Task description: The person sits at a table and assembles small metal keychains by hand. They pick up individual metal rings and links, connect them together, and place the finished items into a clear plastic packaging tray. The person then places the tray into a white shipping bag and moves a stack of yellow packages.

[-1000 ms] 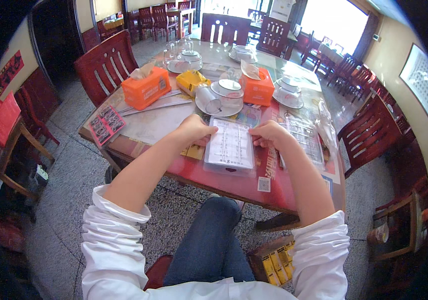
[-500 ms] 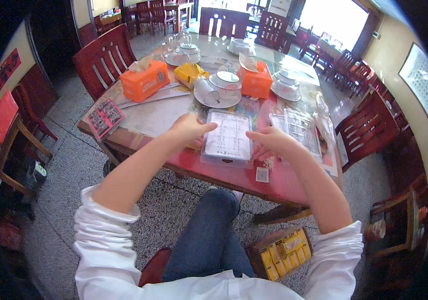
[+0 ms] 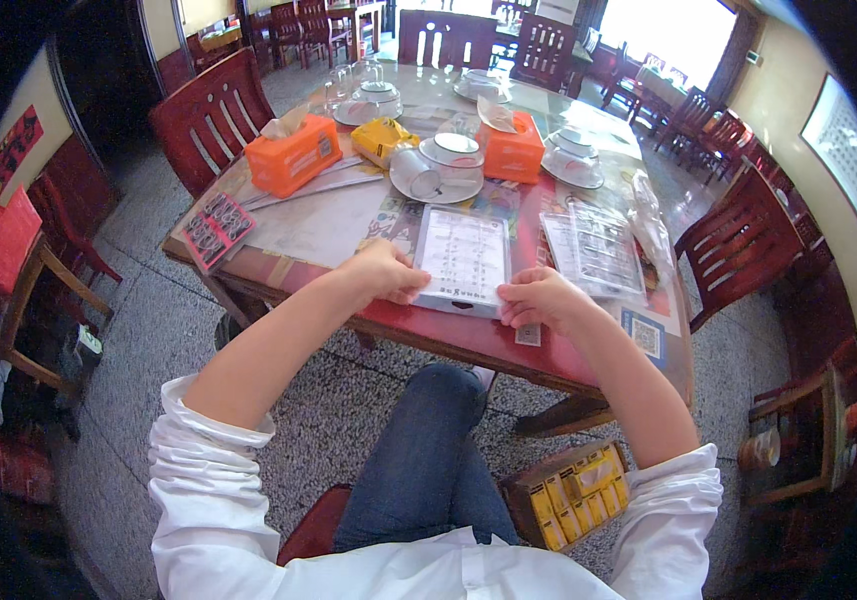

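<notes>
A flat, clear plastic package (image 3: pixel 463 248) with a white printed card inside lies in front of me at the near edge of the table, its hang hole toward me. My left hand (image 3: pixel 388 272) is closed on its near left corner, thumb against the fingers. At the near right corner, my right hand (image 3: pixel 545 300) pinches the edge the same way. Just right of it are several similar clear packages (image 3: pixel 598 255), overlapping in a pile. A small pale square (image 3: pixel 527 336) shows partly beneath my right hand.
Orange tissue boxes (image 3: pixel 293 158) (image 3: pixel 513 152), a yellow packet (image 3: pixel 384 140) and stacked dishes with a glass (image 3: pixel 438 180) stand farther back. A pink card with dark items (image 3: pixel 218 232) lies at the left edge. A carton of yellow packs (image 3: pixel 570 500) sits low right. Chairs (image 3: pixel 748 250) surround the table.
Both hands have slid from the package's sides down to its near corners, and the fingers have closed more. The package has shifted slightly right and turned a little.
</notes>
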Demonstrator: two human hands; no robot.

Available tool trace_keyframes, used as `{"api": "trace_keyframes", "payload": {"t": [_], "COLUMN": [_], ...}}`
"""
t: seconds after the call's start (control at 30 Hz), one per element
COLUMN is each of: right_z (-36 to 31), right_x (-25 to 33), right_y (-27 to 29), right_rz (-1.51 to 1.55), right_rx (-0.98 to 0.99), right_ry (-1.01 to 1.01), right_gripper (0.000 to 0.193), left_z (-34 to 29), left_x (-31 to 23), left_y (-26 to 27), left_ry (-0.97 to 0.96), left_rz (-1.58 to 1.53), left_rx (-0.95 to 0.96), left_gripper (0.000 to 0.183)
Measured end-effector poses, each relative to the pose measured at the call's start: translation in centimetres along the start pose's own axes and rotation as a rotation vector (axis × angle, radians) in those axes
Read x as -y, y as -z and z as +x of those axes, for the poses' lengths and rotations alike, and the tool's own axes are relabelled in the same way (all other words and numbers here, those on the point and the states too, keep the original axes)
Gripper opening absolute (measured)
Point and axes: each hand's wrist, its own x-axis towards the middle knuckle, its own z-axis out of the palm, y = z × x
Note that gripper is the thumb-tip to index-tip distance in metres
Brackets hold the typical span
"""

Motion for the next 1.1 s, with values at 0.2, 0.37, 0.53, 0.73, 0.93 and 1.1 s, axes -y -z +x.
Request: {"api": "trace_keyframes", "payload": {"t": [0.2, 0.37, 0.53, 0.73, 0.93, 1.1], "right_z": [-0.5, -0.8, -0.3, -1.9, -1.8, -1.4], "right_x": [-0.4, 0.5, 0.0, -0.5, 0.9, 0.4], "right_y": [0.1, -0.8, -0.9, -1.5, -3.2, -2.2], "right_rz": [-0.004, 0.120, -0.036, 0.045, -0.001, -0.109], "right_rx": [0.000, 0.083, 0.030, -0.168, -0.153, -0.121], "right_ry": [0.021, -0.053, -0.002, 0.005, -0.042, 0.015], "right_gripper": [0.018, 0.018, 0.018, 0.019, 0.022, 0.020], "left_z": [-0.9, -1.9, -1.6, -7.3, -12.9, -11.1], "left_x": [-0.1, -0.1, 0.3, -0.4, 7.6, 7.8], "left_y": [-0.6, 0.1, -0.4, 2.7, 23.5, 23.1], "left_ry": [0.027, 0.027, -0.053, -0.341, -0.154, 0.068], "left_rz": [0.075, 0.096, 0.168, 0.519, 0.761, -0.361], "left_rx": [0.047, 0.068, 0.042, -0.500, -1.556, -0.855], "left_gripper": [0.018, 0.020, 0.032, 0.040, 0.045, 0.049]}}
